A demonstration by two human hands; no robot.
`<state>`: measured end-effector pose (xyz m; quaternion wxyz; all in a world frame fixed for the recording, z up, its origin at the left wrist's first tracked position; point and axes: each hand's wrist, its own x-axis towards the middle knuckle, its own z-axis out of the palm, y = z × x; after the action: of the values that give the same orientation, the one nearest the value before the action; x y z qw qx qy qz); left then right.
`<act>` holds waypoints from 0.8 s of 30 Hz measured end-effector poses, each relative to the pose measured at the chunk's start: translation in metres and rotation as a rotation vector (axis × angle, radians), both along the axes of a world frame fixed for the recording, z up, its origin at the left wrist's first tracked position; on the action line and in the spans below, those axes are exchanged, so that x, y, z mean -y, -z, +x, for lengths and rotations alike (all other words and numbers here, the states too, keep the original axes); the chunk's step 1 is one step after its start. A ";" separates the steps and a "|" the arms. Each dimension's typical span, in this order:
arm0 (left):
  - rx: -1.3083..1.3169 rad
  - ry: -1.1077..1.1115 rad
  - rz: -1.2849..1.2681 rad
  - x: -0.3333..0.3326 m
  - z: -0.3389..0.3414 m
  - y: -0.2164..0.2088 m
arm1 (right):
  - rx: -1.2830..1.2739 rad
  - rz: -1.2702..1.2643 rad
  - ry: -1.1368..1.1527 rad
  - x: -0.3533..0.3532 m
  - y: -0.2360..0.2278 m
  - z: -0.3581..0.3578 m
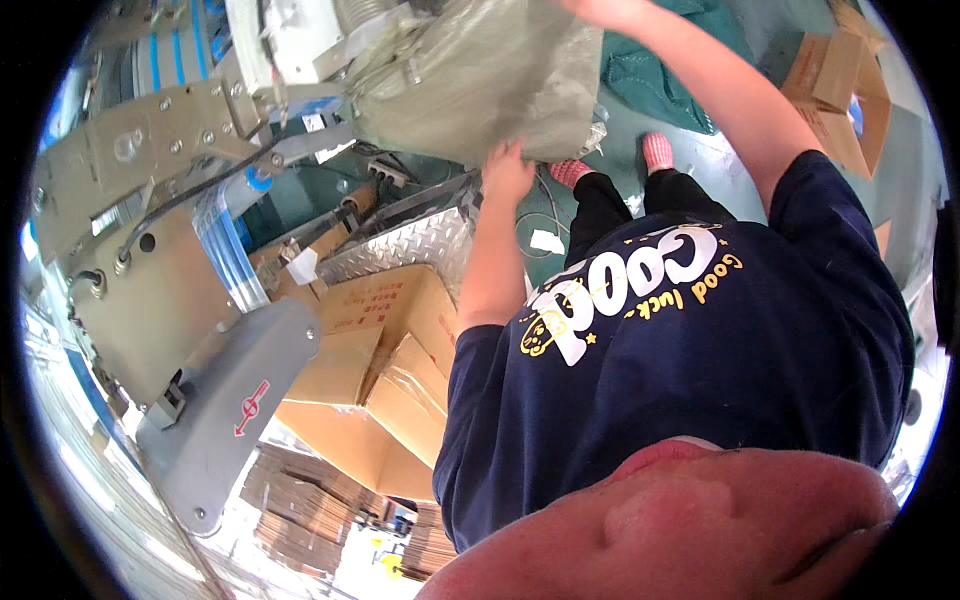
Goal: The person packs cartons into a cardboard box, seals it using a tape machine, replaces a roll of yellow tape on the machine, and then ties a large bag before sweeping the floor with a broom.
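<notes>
A large, thin grey-green plastic sheet [490, 85], possibly a bag, hangs in creased folds at the top middle, beside the machine. My left hand [508, 175] is at its lower edge, fingers bent closed over the plastic. My right hand [612, 12] is at the sheet's upper right corner, touching or very near it. The top of the picture cuts that hand off, so its grip does not show. The far part of the sheet is also out of sight.
At the left stands a metal machine [140, 300] with a grey cover [235, 410] and cables. Below my left forearm is a large cardboard box [350, 365], near a diamond-plate step [405, 245]. A green sack [665, 85] and an open carton [840, 95] lie at the far right.
</notes>
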<state>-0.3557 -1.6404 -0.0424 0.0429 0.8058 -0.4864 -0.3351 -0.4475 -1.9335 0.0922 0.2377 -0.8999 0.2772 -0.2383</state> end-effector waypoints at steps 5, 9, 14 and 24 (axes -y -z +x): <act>-0.215 -0.161 0.158 -0.096 -0.013 0.022 | -0.248 0.407 -0.068 -0.064 0.034 -0.106; -0.202 -0.292 0.101 -0.190 -0.043 0.039 | -0.711 0.438 -0.290 -0.114 0.080 -0.243; -0.181 -0.146 0.380 -0.211 -0.093 0.081 | -0.860 0.633 -0.110 -0.180 0.099 -0.420; -0.278 0.604 0.119 0.047 -0.301 0.040 | -0.255 0.783 1.054 -0.350 0.035 -0.739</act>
<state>-0.6563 -1.6876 -0.0820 -0.0392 0.5731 -0.6722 -0.4671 -1.1868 -1.5838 0.0577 0.3640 -0.5126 0.7717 -0.0960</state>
